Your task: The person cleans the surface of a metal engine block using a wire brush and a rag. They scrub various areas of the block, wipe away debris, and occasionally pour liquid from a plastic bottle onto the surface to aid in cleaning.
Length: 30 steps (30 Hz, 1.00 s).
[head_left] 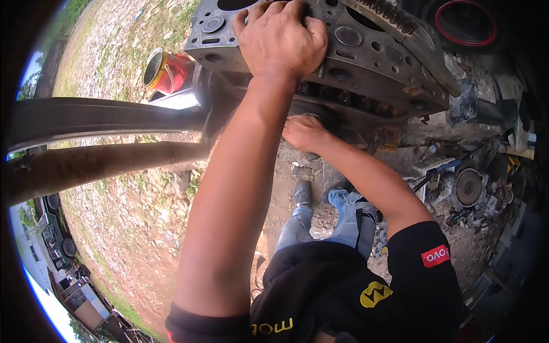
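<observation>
A grey metal engine block with large bores and small round holes in its top face stands before me. My left hand lies on that face, its fingers curled over the rim of a bore; the fingertips are hidden. Lower down, my right hand is at the block's shaded side, beside a dark round part; its fingertips and anything between them cannot be made out. A wire brush with a wooden handle lies across the right part of the top face, bristles up.
A red bucket stands left of the block. A metal beam and a brown pole run in from the left. On the right, greasy machine parts, one a round disc, lie on the rocky ground near my feet.
</observation>
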Motion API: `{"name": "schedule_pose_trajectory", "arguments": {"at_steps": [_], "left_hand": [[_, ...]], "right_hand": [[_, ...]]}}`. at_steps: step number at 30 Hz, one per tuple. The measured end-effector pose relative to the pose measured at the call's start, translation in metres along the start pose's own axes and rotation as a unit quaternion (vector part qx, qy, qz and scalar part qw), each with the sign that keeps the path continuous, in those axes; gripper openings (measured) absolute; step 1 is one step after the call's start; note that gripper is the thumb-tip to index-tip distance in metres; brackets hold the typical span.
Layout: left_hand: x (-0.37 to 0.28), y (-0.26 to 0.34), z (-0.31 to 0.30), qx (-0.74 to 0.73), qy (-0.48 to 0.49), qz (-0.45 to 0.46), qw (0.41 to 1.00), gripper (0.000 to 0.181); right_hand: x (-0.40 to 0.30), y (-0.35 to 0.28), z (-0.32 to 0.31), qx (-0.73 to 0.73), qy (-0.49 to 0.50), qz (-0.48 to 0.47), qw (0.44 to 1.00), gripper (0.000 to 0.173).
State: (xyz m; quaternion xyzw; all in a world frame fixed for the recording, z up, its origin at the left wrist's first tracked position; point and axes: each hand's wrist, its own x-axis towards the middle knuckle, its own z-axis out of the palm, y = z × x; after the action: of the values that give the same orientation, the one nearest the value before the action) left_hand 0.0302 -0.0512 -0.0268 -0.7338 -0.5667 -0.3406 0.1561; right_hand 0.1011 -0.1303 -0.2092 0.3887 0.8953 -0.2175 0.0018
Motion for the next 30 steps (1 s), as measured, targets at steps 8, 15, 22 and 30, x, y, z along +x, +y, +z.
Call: {"name": "schedule_pose_trajectory", "arguments": {"at_steps": [8, 15, 22, 30], "left_hand": [[0.005, -0.004, 0.007, 0.015, -0.032, -0.023, 0.999, 0.032], [0.002, -0.002, 0.004, 0.009, -0.023, -0.035, 0.999, 0.032], [0.003, 0.000, 0.008, -0.008, -0.027, -0.028, 0.999, 0.032], [0.003, -0.001, 0.002, -0.005, -0.036, -0.035, 0.999, 0.033]], "right_hand": [[-0.022, -0.012, 0.012, 0.148, -0.089, -0.056, 0.983, 0.046], [-0.055, -0.022, -0.015, 0.030, 0.274, -0.027, 0.961, 0.049], [-0.034, -0.016, 0.040, 0.001, 0.060, 0.041, 0.997, 0.022], [-0.020, -0.022, 0.004, 0.044, 0.254, 0.066, 0.964, 0.031]]}}
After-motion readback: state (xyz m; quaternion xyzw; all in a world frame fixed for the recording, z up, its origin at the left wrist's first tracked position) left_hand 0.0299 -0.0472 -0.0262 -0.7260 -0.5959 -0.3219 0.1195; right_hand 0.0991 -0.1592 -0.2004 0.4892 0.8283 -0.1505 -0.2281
